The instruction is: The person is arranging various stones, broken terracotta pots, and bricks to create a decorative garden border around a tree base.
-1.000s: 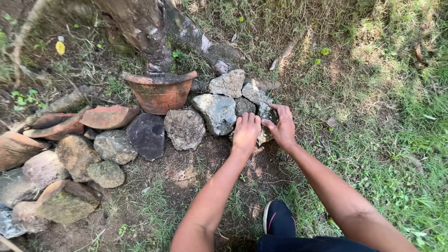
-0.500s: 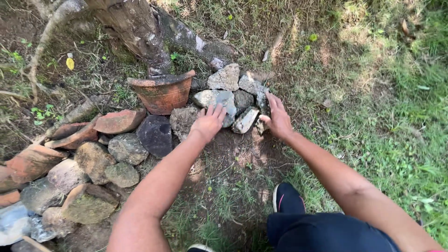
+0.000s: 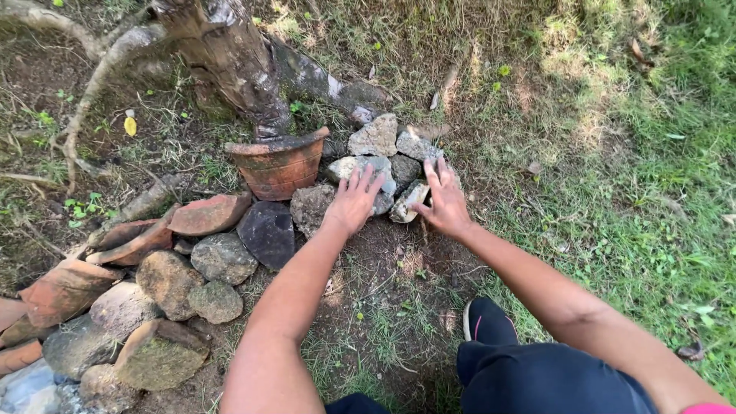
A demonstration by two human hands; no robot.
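Just above frame centre, the pale elongated stone (image 3: 408, 201) is seen lying tilted, long axis toward the upper right, touched by the spread, unclosed right hand (image 3: 445, 205); the left hand (image 3: 354, 201) is laid flat on the grey stone (image 3: 360, 170) beside it.

Under your left hand (image 3: 354, 201) the stone (image 3: 360, 170) is pale grey with lighter mottling. By your right hand (image 3: 445, 201) the small stone (image 3: 406, 201) shows whitish grey with a dark streak. Just left of your left hand, the broken pot (image 3: 277, 164) is rusty terracotta orange, and the flat slab (image 3: 267, 232) below it is dark charcoal. Right of your right hand the grass (image 3: 636, 192) is bright green patched with dry straw yellow. Your shoe (image 3: 484, 322) is black with a pink line.
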